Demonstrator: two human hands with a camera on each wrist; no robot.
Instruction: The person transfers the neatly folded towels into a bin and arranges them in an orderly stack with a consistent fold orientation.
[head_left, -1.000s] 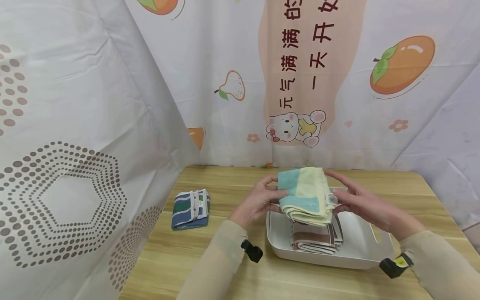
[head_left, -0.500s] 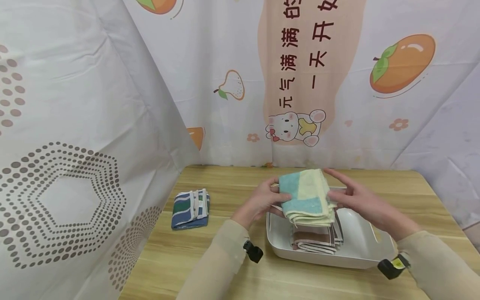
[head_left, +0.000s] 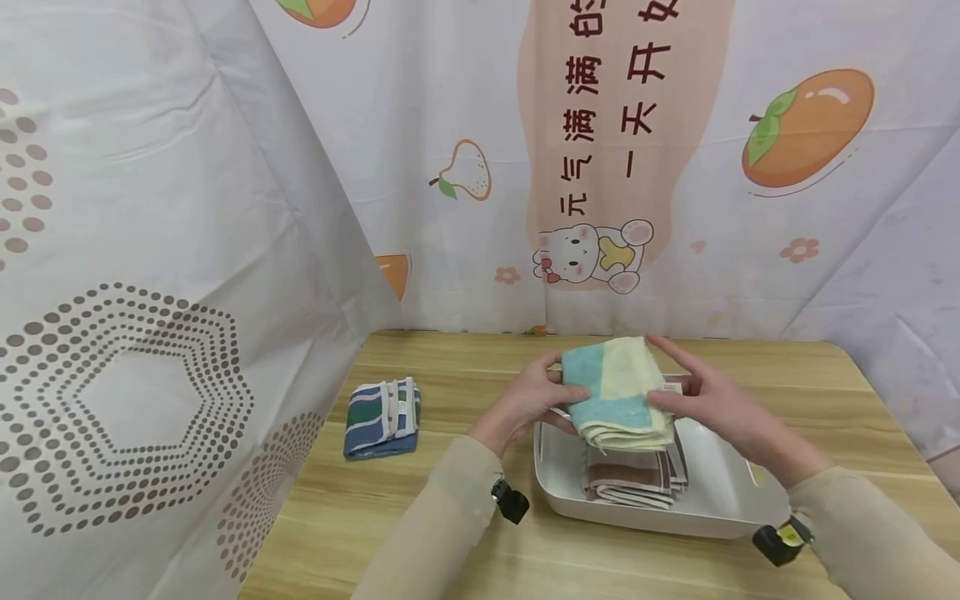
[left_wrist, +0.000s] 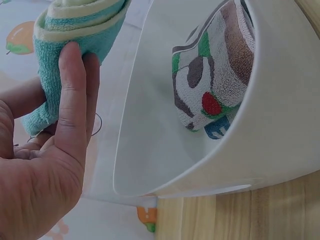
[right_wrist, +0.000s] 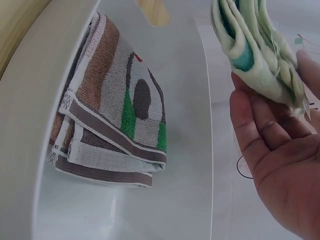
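A folded blue-green and pale yellow towel (head_left: 621, 390) is held up over the left part of a white plastic bin (head_left: 652, 518). My left hand (head_left: 531, 398) grips its left side, thumb on top and fingers beneath. On the opposite side, my right hand (head_left: 723, 412) grips the towel's right edge. The right wrist view shows the layered yellow folds (right_wrist: 257, 65) resting on that hand's fingers. Inside the bin lies a folded brown, grey and white towel (right_wrist: 117, 95) with green patches, apart from the held towel and partly hidden by it in the head view.
A folded blue, green and white striped towel (head_left: 381, 419) lies at the left of the wooden table (head_left: 337, 517). The bin has a cut-out handle in its right end. White printed curtains (head_left: 450, 233) hang behind and to the left of the table.
Both hands still hold the blue-green and yellow towel above the bin. It has shifted slightly right, and my right hand has moved a little farther left over its edge.
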